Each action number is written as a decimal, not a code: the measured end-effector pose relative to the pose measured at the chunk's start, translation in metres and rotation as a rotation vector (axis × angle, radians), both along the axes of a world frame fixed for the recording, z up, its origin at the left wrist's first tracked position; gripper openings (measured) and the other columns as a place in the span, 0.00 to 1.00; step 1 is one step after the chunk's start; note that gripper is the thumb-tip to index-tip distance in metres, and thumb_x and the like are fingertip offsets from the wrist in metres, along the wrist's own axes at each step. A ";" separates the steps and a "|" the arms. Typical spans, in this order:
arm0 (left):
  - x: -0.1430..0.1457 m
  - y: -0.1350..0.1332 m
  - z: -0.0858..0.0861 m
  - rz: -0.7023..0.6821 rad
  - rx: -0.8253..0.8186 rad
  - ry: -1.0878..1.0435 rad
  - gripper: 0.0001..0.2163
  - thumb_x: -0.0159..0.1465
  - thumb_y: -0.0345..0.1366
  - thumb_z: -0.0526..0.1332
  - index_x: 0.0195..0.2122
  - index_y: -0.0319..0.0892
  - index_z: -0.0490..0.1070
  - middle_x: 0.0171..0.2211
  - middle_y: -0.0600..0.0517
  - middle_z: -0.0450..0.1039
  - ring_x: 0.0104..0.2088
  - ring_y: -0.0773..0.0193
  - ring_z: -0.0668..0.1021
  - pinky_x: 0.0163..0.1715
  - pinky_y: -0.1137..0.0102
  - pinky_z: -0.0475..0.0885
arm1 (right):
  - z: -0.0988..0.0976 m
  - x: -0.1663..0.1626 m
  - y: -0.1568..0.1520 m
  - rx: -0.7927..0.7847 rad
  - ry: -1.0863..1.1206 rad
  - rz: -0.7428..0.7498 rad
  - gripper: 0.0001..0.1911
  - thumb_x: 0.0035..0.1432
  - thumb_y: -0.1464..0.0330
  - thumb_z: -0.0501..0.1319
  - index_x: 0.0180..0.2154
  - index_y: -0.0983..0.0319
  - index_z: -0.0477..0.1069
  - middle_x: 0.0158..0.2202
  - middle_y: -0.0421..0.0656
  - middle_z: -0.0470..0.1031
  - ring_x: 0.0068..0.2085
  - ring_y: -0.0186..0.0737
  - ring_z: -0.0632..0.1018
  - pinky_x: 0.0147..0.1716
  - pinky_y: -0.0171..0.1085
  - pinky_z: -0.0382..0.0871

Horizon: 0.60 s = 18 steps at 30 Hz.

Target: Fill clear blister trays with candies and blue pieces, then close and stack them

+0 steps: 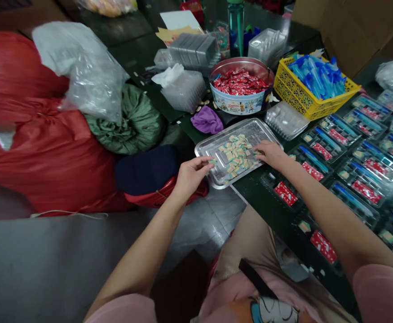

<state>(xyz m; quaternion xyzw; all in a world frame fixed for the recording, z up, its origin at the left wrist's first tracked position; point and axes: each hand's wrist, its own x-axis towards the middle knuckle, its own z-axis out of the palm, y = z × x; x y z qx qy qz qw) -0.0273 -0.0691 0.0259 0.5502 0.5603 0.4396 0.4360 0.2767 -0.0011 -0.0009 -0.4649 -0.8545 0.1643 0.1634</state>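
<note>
A shiny metal tray (205, 150) holds a loose heap of small tan-and-green block-shaped pieces (238, 154). At the tray's left side, my left hand (193, 175) is closed in a pinch on one of these small pieces (213, 161). My right hand (271, 154) reaches over the tray's right edge, its fingers drawn together at the side of the heap. What lies between the right fingertips is too small to make out. Beneath my right forearm are clear plastic packs (312, 168) with blue pens, red-and-white packets and small pieces.
Behind the tray stand a round tin (238, 105) of red packets, a yellow basket (309, 101) of blue items, stacked clear plastic trays (186, 92) and a purple cloth (207, 120). Large red bags (48, 152) and a green bag (129, 121) lie to the left.
</note>
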 end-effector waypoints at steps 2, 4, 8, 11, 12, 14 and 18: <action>0.000 -0.001 0.003 0.002 -0.003 0.000 0.14 0.52 0.39 0.71 0.39 0.39 0.81 0.30 0.50 0.80 0.28 0.67 0.76 0.31 0.73 0.68 | 0.003 -0.001 -0.001 -0.018 -0.015 0.012 0.10 0.54 0.74 0.67 0.41 0.64 0.77 0.38 0.47 0.75 0.36 0.40 0.74 0.40 0.37 0.67; 0.001 -0.003 0.006 -0.001 -0.007 -0.007 0.14 0.52 0.40 0.71 0.39 0.39 0.81 0.32 0.49 0.80 0.29 0.66 0.76 0.33 0.72 0.69 | 0.007 -0.002 -0.002 -0.028 -0.033 0.024 0.08 0.54 0.75 0.65 0.39 0.65 0.77 0.38 0.47 0.75 0.36 0.40 0.75 0.40 0.36 0.67; 0.003 -0.008 0.011 0.003 -0.005 -0.017 0.15 0.51 0.40 0.71 0.39 0.39 0.81 0.33 0.49 0.81 0.30 0.66 0.77 0.34 0.71 0.70 | 0.009 0.000 -0.009 -0.017 -0.071 0.003 0.09 0.57 0.75 0.63 0.41 0.64 0.77 0.39 0.47 0.76 0.40 0.43 0.75 0.43 0.37 0.66; 0.006 -0.010 0.010 0.014 -0.009 -0.016 0.16 0.50 0.40 0.71 0.39 0.39 0.81 0.33 0.49 0.81 0.31 0.65 0.77 0.34 0.71 0.71 | 0.008 0.003 -0.013 0.003 -0.098 -0.021 0.12 0.59 0.73 0.62 0.46 0.62 0.76 0.42 0.47 0.76 0.43 0.44 0.76 0.44 0.37 0.66; 0.007 -0.009 0.010 0.015 -0.008 -0.010 0.16 0.50 0.40 0.71 0.39 0.39 0.81 0.33 0.49 0.81 0.31 0.65 0.78 0.35 0.70 0.71 | 0.008 0.004 -0.013 0.003 -0.113 -0.016 0.13 0.60 0.73 0.61 0.47 0.61 0.76 0.43 0.47 0.76 0.43 0.43 0.76 0.44 0.37 0.66; 0.008 -0.004 0.010 0.008 -0.002 0.011 0.16 0.51 0.41 0.71 0.39 0.39 0.81 0.32 0.49 0.80 0.31 0.64 0.78 0.35 0.70 0.71 | 0.006 0.004 -0.010 -0.010 -0.141 -0.002 0.13 0.62 0.72 0.60 0.48 0.61 0.76 0.44 0.47 0.76 0.43 0.43 0.76 0.44 0.37 0.66; 0.009 -0.014 0.022 0.013 0.024 0.162 0.16 0.52 0.43 0.70 0.39 0.40 0.80 0.32 0.50 0.80 0.31 0.64 0.78 0.35 0.71 0.71 | 0.014 -0.002 -0.013 -0.064 -0.134 -0.011 0.11 0.63 0.73 0.58 0.45 0.66 0.77 0.42 0.50 0.77 0.44 0.44 0.76 0.45 0.37 0.66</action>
